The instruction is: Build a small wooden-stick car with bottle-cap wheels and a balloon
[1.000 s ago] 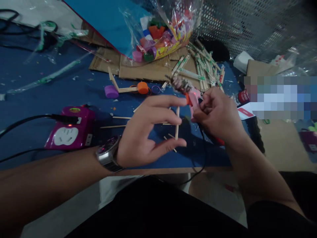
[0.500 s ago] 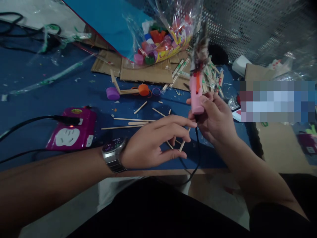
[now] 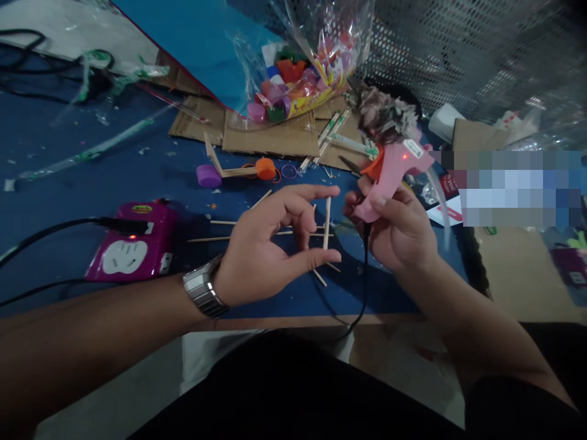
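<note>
The right grip (image 3: 403, 229) covers part of the pink glue gun (image 3: 391, 174), whose white label (image 3: 413, 148) (on its side) is too small to read. Thin wooden sticks (image 3: 208, 239) run out of sight behind the left grip (image 3: 270, 247). A pixelated block (image 3: 523, 188) masks whatever lies behind it, and the blue sheet (image 3: 192, 43) is cut by the top edge.

Smooth plastic glue gun (image 3: 393, 170), matt wooden stick (image 3: 327, 223), shiny metal watchband (image 3: 204, 289)

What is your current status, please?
Left hand: short stick between forefinger and thumb. Right hand: gripping pink glue gun. Possibly in the way: loose sticks, gun's black cord.
</note>
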### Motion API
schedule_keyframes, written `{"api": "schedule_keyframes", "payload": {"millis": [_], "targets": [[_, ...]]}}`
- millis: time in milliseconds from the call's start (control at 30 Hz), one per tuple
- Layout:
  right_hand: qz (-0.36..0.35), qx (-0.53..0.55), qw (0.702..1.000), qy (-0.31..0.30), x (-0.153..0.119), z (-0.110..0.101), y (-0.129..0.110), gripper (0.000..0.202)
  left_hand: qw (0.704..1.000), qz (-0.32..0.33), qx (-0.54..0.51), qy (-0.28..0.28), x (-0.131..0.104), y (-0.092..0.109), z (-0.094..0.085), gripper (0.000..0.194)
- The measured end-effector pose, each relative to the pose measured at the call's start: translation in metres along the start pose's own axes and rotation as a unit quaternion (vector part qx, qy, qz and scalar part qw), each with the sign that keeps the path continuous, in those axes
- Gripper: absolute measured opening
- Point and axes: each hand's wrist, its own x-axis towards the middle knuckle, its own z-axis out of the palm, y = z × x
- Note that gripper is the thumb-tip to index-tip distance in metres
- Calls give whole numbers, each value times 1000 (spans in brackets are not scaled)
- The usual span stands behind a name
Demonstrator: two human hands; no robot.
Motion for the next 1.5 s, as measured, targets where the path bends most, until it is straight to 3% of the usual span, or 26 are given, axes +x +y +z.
{"api": "schedule_keyframes", "payload": {"millis": [167, 333, 500, 667, 900, 1100, 1500], "targets": [[-39, 7, 999, 17, -4, 7, -3, 47, 999, -50, 13, 16, 3, -1, -3, 45], [-5, 1, 1000, 4, -14, 13, 8, 57, 997, -52, 60, -20, 1, 0, 0, 46], [22, -96, 995, 9, -19, 5, 24, 55, 994, -32, 93, -47, 0, 1, 2, 46], [34, -100, 994, 5, -19, 2, 24, 56, 994, -29, 86, -60, -2, 0, 1, 46], [30, -89, 996, 14, -17, 8, 18, 57, 991, -12, 105, -85, -3, -12, 0, 83], [40, -65, 997, -12, -15, 7, 19, 57, 985, 5, 138, -100, 1, -9, -1, 67], [59, -64, 996, -28, -16, 5, 14, 56, 984, -7, 136, -115, 1, -5, -2, 66]]}}
